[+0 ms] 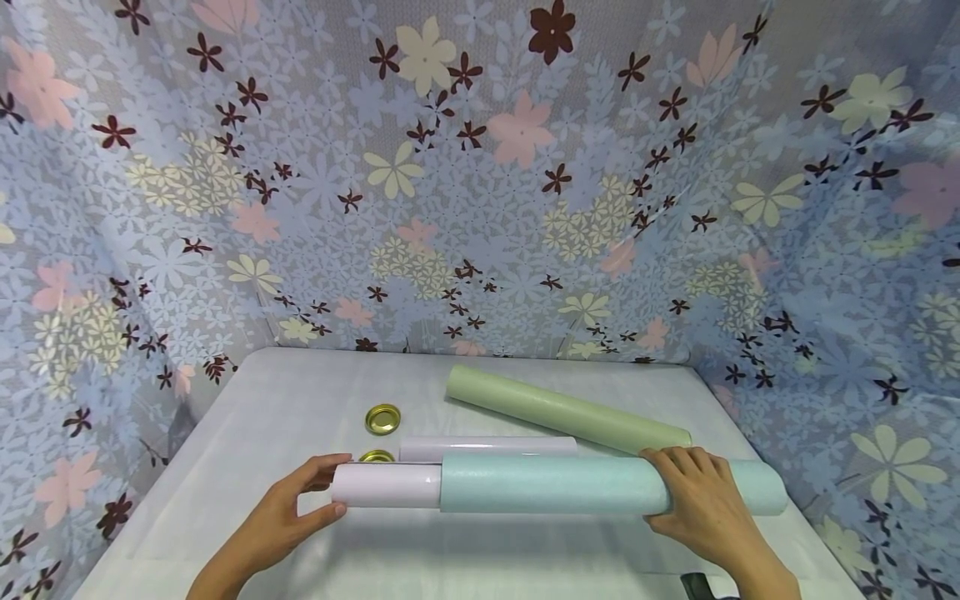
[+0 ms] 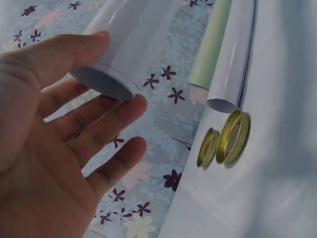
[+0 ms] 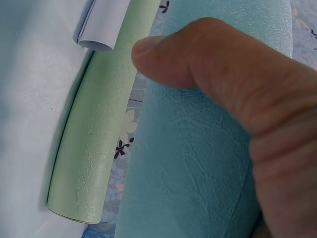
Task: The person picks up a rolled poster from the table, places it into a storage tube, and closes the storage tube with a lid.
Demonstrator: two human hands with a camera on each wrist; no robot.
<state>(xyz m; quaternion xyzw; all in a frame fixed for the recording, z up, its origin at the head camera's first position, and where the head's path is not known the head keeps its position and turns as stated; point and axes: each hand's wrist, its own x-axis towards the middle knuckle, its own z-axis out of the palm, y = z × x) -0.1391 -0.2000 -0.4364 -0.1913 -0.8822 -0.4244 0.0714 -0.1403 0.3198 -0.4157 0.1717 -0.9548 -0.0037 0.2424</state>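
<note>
A teal roll [image 1: 547,483] is held level above the white table [image 1: 247,433], with a pale lilac tube [image 1: 386,486] sticking out of its left end. My left hand [image 1: 333,486] holds that tube's open end [image 2: 106,82] lightly between thumb [image 2: 74,47] and nearly straight fingers [image 2: 99,124]. My right hand [image 1: 678,492] grips the teal roll [image 3: 198,158] near its right end, thumb [image 3: 198,64] pressed on its textured face.
A green roll [image 1: 562,408] lies diagonally behind, and a second pale roll [image 1: 487,447] lies just behind the held one. Two gold lids [image 1: 382,418] [image 1: 377,456] sit left of it. Floral curtain [image 1: 480,167] encloses the table. A dark object [image 1: 693,586] shows at the bottom edge.
</note>
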